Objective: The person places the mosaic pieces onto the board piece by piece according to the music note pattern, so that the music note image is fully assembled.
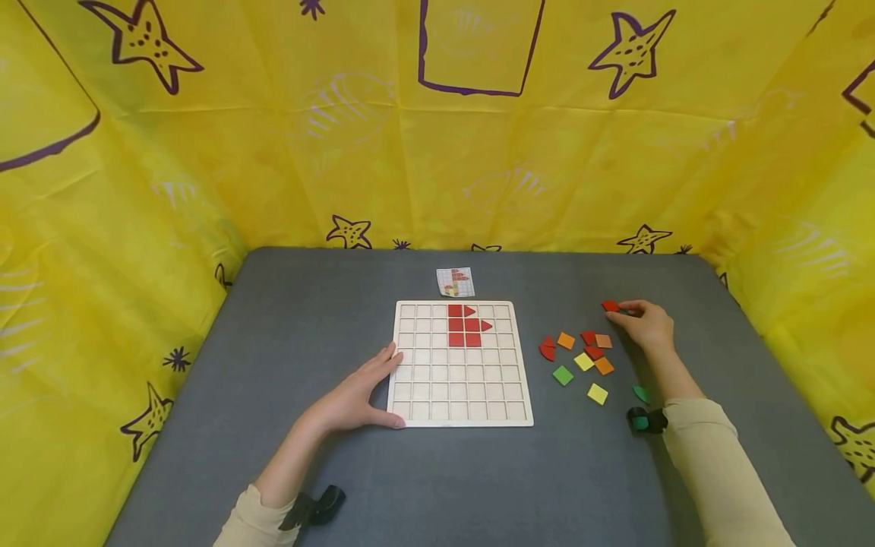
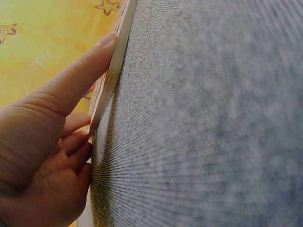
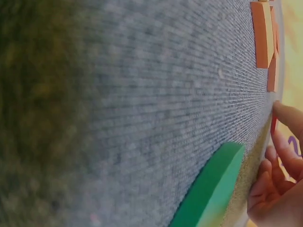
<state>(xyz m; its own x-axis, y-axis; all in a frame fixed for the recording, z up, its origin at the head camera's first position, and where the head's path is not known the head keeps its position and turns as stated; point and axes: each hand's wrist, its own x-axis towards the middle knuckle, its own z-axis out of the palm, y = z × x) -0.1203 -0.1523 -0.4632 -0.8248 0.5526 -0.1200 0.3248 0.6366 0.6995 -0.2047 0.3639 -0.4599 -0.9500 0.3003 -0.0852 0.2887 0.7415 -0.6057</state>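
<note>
A white grid board (image 1: 458, 387) lies on the grey table, with several red squares and two red triangles set into its upper cells. My left hand (image 1: 355, 395) rests at the board's left side, thumb near the lower corner and fingers higher up. In the left wrist view the thumb touches the board's edge (image 2: 120, 47). Right of the board, my right hand (image 1: 648, 327) pinches a red tile (image 1: 611, 305) between thumb and fingers at the table surface. The right wrist view shows only a sliver of that tile (image 3: 273, 124).
Loose tiles lie between board and right hand: an orange square (image 1: 566, 340), a green square (image 1: 563, 375), a yellow square (image 1: 598, 393), red pieces (image 1: 548, 351) and others. A dark green curved piece (image 1: 641, 393) sits by the right wrist. Behind the board lies a small pattern card (image 1: 447, 279).
</note>
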